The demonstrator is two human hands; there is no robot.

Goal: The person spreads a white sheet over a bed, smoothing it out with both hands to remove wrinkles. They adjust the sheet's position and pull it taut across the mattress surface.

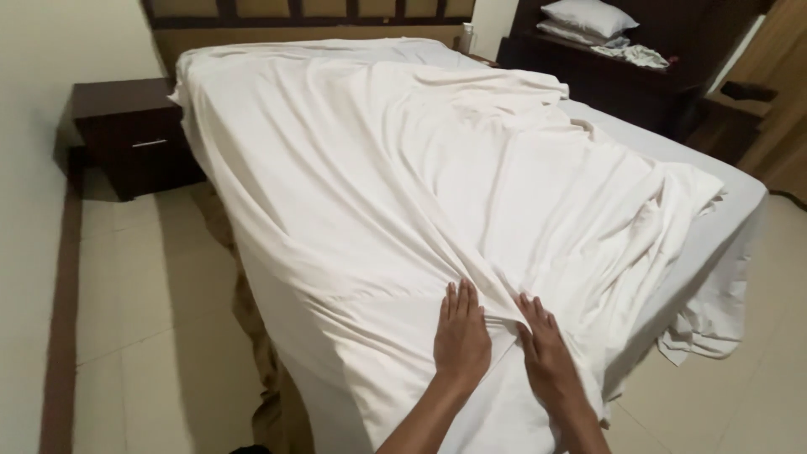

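A view from a head-worn camera looks down the length of a bed (740, 202) from its foot corner. A white bed sheet (403, 168) lies loosely over the mattress, rumpled and creased, reaching the headboard (319, 13) at the far end, hanging down the near left side toward the tiled floor (151, 336), and bunched in folds at the right edge.

Both hands rest on the sheet at the near corner, close together but apart. The left hand (461, 336) lies palm down, its fingers (458, 298) straight and together, pressing flat on the cloth. The right hand (546, 353) lies just beside it, also flat, fingers extended. Neither hand grips anything; both are open against the fabric, with a ridge of gathered cloth running between them.

The step in hand looks like smoothing and positioning the sheet at the foot corner. Judging from the creases, the next move would call for sweeping the wrinkles outward and evening the overhang.

A dark wooden nightstand (134, 126) stands at far left against the wall. At far right, white pillows (588, 17) sit on a dark shelf unit (605, 76).
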